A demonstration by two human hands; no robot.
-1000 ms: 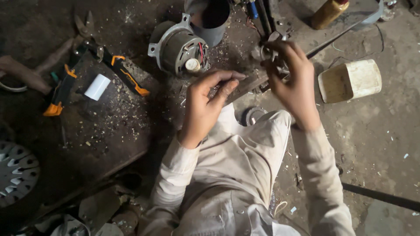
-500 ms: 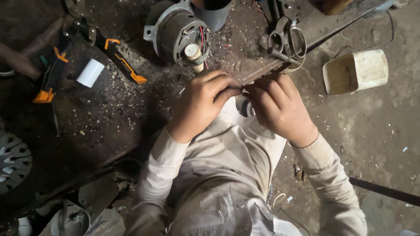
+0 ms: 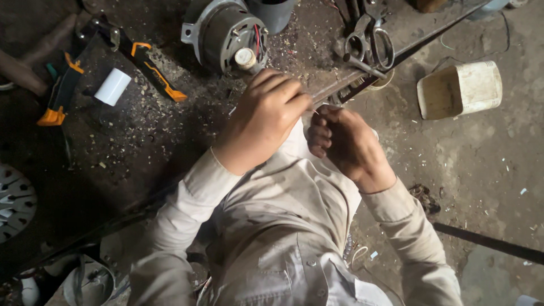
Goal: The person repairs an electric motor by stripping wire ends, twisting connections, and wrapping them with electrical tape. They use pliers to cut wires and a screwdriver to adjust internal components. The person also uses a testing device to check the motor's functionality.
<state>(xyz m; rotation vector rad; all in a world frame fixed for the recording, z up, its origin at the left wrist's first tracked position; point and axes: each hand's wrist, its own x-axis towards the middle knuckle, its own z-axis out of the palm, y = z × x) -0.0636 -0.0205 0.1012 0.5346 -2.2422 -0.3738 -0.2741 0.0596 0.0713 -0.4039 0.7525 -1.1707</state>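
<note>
Head view looks down on both hands, drawn close together at the bench edge since a second ago, when the right hand (image 3: 348,148) reached up beside the scissors (image 3: 371,41). It has come back down toward the body, and the left hand (image 3: 265,116) has shifted only a little, so the work now sits between the two fists rather than up on the bench (image 3: 141,141). Left hand is curled, fingers closed over something small at the bench's metal edge strip (image 3: 340,88); what it pinches is hidden under the knuckles. Right hand is likewise curled tight, thumb side toward the left, and I cannot tell what it grips (a thin pale strand seems to run between the hands, too fine to be sure). My judgement is that the reach is over and fine handwork at the edge is under way.

Just beyond the left knuckles stands a motor (image 3: 224,34), its pale shaft end almost touching the fingers, which crowds that side. Scissors lie past the right hand with other dark tools. Farther left on the littered bench are a white tube (image 3: 112,86) and orange-handled pliers (image 3: 153,71). Off to the right, on the floor, a cream tub (image 3: 460,89) lies on its side, well apart
</note>
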